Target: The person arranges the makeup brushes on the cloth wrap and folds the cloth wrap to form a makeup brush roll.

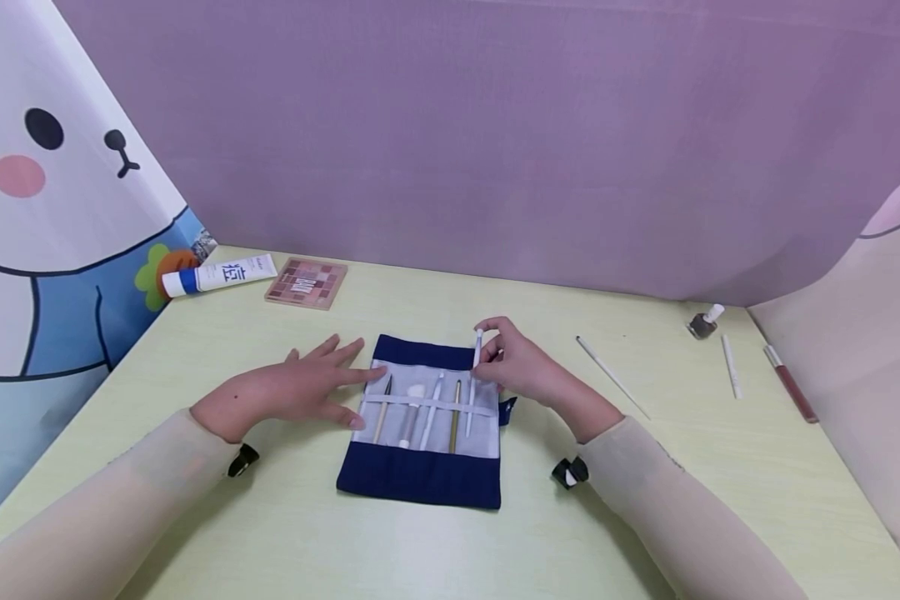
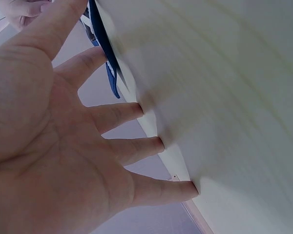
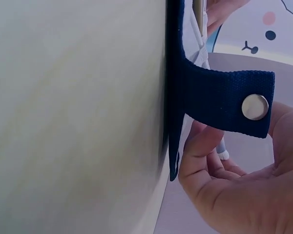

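Note:
A navy brush roll (image 1: 420, 473) lies unfolded on the table, its pale inside facing up. Several brushes and pencils, among them a gold-green one (image 1: 455, 417), sit under its elastic strap. At the roll's right side, my right hand (image 1: 521, 362) pinches a slim white makeup brush (image 1: 478, 340) near its upper end; the lower part runs under the strap. In the right wrist view, the roll's snap tab (image 3: 224, 100) stands up in front of that hand. My left hand (image 1: 300, 387) is spread out, thumb and forefinger on the roll's left edge, other fingertips on the table.
At the back left lie a white tube (image 1: 228, 273) and an eyeshadow palette (image 1: 307, 283). Right of the roll is a thin stick (image 1: 611, 373). Farther right are a small dark bottle (image 1: 702, 323), a white pencil (image 1: 731, 367) and a reddish-brown tube (image 1: 793, 387).

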Tool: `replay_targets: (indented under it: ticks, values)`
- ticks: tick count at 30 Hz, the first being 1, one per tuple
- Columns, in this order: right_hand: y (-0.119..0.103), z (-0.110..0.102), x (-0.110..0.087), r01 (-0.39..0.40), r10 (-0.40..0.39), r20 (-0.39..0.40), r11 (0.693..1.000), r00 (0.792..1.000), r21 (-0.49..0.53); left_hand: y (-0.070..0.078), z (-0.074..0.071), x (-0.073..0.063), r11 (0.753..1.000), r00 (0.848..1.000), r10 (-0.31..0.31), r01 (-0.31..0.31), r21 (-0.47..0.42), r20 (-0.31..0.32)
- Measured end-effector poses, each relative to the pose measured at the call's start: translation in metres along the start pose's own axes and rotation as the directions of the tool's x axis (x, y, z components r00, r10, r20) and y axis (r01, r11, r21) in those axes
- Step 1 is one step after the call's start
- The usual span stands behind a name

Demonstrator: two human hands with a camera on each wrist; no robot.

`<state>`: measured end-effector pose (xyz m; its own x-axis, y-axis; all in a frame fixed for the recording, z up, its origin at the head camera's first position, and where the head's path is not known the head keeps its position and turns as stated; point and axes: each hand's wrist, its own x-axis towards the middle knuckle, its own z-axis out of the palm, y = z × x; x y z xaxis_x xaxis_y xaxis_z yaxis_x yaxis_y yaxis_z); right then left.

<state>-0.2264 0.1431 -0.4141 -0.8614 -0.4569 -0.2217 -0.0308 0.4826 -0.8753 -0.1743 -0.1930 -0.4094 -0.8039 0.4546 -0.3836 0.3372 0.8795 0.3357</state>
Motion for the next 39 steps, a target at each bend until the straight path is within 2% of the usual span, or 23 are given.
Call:
replay_targets:
  ticks: [10, 18, 39]
  values:
    - [-0.0007, 0.0009, -0.0007, -0.053, 0.053, 0.001, 0.997, 0.999, -0.058, 0.0004, -0.0007, 0.0001, 1.0, 1.0, -0.003, 0.003, -0.001, 0.001]
    - [0.0003, 0.0007, -0.0024, -0.022, 0.021, -0.004, 0.983, 1.0, -0.18, -0.0008, -0.0006, 0.0007, 1.0, 1.0, -0.001, 0.001, 0.001, 0.005]
    - [-0.0006, 0.0005, -0.0046, -0.002, 0.018, 0.049, 0.952, 0.999, -0.305, 0.0009, -0.0009, -0.0006, 1.0, 1.0, 0.0, 0.0, -0.007, 0.002]
